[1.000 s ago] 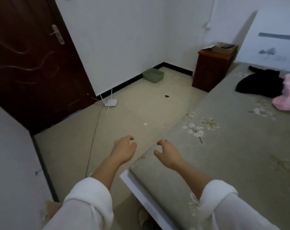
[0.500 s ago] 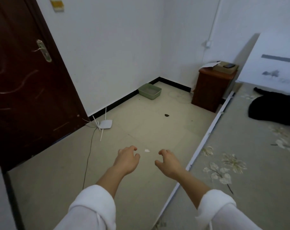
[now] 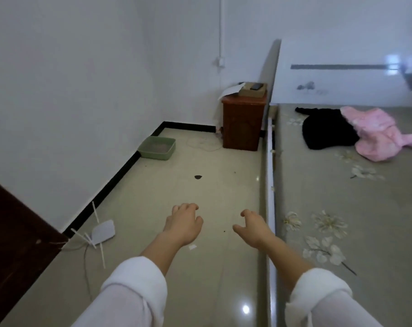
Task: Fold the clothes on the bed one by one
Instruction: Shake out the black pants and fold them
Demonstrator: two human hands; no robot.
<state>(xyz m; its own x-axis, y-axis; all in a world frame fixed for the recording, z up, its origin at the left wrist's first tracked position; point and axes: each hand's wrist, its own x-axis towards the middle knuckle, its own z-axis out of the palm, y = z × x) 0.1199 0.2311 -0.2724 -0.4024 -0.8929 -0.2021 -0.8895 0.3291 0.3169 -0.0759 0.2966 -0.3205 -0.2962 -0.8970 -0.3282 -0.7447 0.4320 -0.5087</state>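
Note:
A bed [image 3: 365,208] with a grey flowered sheet fills the right side. Near its white headboard lie two crumpled garments, a black one [image 3: 325,133] and a pink one [image 3: 375,133] that overlaps its right edge. My left hand [image 3: 183,225] hovers over the floor with loosely curled fingers and holds nothing. My right hand [image 3: 252,227] hangs beside the bed's white side rail, fingers loosely curled, also holding nothing. Both hands are far from the clothes.
A brown nightstand [image 3: 244,121] with a box and a phone on top stands left of the headboard. A green tray [image 3: 157,147] sits by the wall. A white router [image 3: 103,231] with a cable lies near the dark door [image 3: 13,232].
The view has swung right and along the bed's side. Both hands now hover over the floor next to the rail. The garments appear nearer and in fuller view.

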